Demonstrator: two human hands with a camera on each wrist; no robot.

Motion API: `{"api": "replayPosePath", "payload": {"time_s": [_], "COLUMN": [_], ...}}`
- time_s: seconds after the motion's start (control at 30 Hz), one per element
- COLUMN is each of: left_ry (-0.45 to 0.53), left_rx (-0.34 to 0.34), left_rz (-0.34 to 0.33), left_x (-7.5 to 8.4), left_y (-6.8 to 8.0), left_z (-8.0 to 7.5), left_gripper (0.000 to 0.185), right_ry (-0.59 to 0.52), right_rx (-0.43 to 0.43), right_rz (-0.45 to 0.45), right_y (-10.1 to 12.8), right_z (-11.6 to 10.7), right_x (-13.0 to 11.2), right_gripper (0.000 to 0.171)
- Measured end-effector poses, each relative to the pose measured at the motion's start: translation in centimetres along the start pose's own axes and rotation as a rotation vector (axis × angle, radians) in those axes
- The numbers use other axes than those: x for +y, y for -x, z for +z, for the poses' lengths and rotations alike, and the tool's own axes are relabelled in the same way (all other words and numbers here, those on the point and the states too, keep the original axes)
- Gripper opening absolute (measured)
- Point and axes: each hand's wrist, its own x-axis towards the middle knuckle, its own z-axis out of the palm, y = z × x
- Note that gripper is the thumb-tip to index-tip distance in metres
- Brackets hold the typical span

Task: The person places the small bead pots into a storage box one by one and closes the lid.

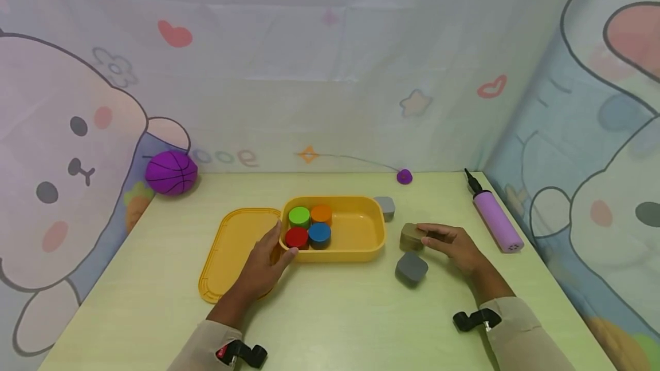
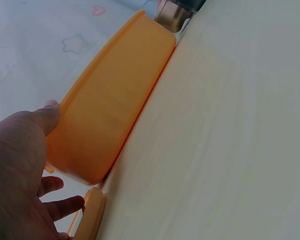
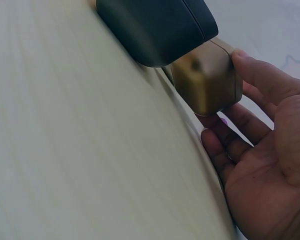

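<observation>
A yellow plastic box [image 1: 356, 231] stands on the table with green [image 1: 299, 216], orange [image 1: 322, 214], red [image 1: 297, 237] and blue [image 1: 319, 235] round pieces at its left end. My left hand [image 1: 263, 262] holds that end, thumb at the front corner [image 2: 52, 112] and fingers round the side. To the right of the box, my right hand [image 1: 454, 245] pinches a gold rounded-square case [image 1: 411, 237] between thumb and fingers; in the right wrist view the gold case [image 3: 207, 77] shows partly behind a dark grey case [image 3: 150, 30]. That grey case [image 1: 411, 269] lies just in front of the gold one.
The flat yellow lid [image 1: 222, 262] lies left of the box, partly under the left forearm. A light grey case [image 1: 385, 208] sits behind the box's right end. At the table's edges are a purple ball [image 1: 172, 173], a small purple piece [image 1: 404, 176] and a purple hand pump [image 1: 497, 221].
</observation>
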Motion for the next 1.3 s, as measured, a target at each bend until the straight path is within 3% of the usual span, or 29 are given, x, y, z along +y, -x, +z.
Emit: {"api": "replayPosePath", "payload": {"time_s": [0.37, 0.57, 0.77, 1.03, 1.3], "left_ry": [-0.012, 0.004, 0.004, 0.002, 0.000], "left_rx": [0.003, 0.012, 0.011, 0.017, 0.004], "left_rz": [0.015, 0.034, 0.036, 0.033, 0.027], "left_x": [-0.6, 0.1, 0.4, 0.1, -0.1], "left_y": [-0.1, -0.1, 0.0, 0.0, 0.0], "left_z": [0.1, -0.1, -0.2, -0.1, 0.0], "left_gripper": [0.084, 0.085, 0.084, 0.085, 0.084], "right_ry": [0.035, -0.001, 0.000, 0.014, 0.081], "right_rx": [0.092, 0.153, 0.199, 0.229, 0.214], "right_rz": [-0.062, -0.046, -0.129, -0.213, -0.202], "right_y": [-0.2, -0.6, -1.0, -1.7, -3.0], "right_z": [0.7, 0.7, 0.9, 2.8, 5.1], "right_x": [-1.5, -2.0, -3.3, -5.7, -7.1], "right_gripper": [0.038, 0.039, 0.037, 0.035, 0.035]}}
